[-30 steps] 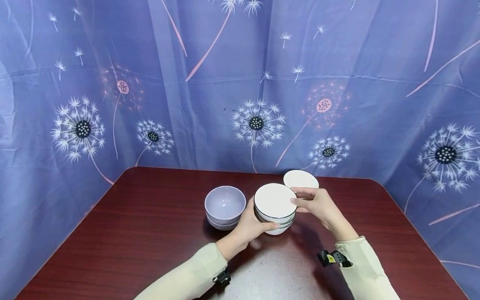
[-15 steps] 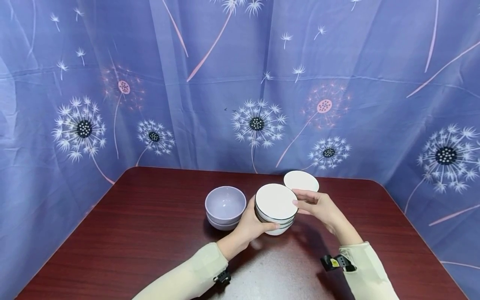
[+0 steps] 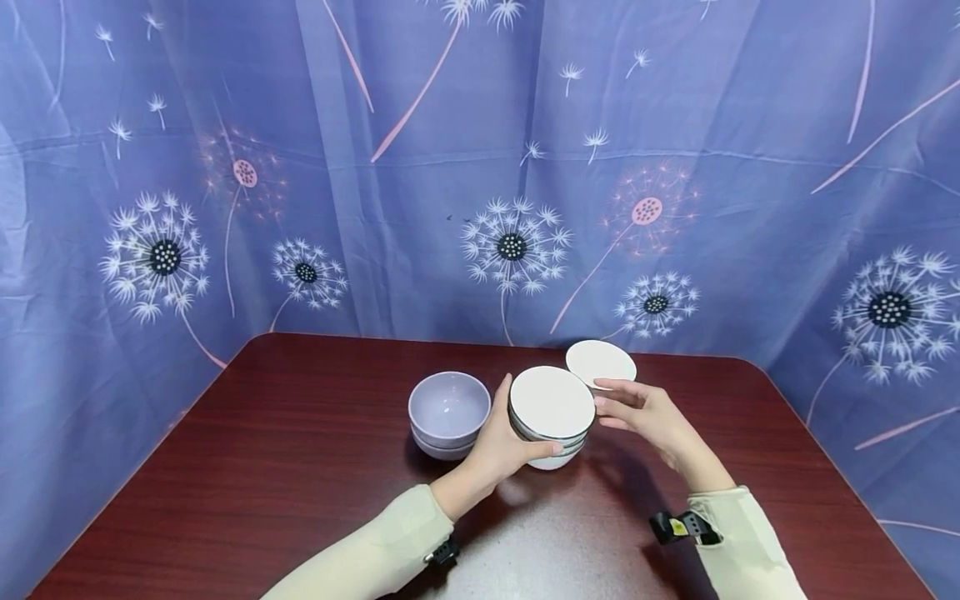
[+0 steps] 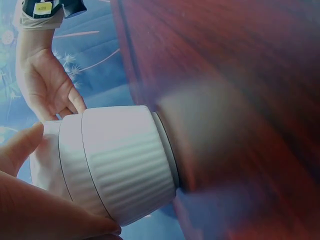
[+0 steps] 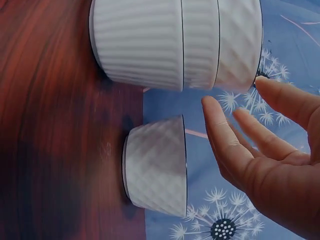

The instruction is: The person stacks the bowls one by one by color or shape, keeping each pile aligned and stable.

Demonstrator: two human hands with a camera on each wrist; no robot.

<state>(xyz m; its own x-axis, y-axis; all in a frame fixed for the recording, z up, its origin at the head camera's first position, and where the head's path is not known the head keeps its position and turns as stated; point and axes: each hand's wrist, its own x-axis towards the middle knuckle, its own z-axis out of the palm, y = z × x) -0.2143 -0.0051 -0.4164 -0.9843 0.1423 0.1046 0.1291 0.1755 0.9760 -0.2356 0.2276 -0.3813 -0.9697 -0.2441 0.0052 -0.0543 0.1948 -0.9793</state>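
Note:
A stack of white bowls with thin dark rims stands on the table. The right wrist view shows ribbed sides on its lower bowls and a diamond pattern on the top one. My left hand holds the stack from the left, thumb across its front, fingers at its left side. To the right, my right hand has loosely spread fingers, its thumb tip close to the top rim. Behind that hand sits a single white bowl, diamond-patterned in the right wrist view and partly hidden in the head view.
Two nested lavender bowls stand just left of the left hand. The dark red wooden table reaches back to a blue curtain printed with dandelions.
The right hand has drawn away from the top bowl's rim, moving slightly right with its fingers loosening. The left hand keeps its place on the stack.

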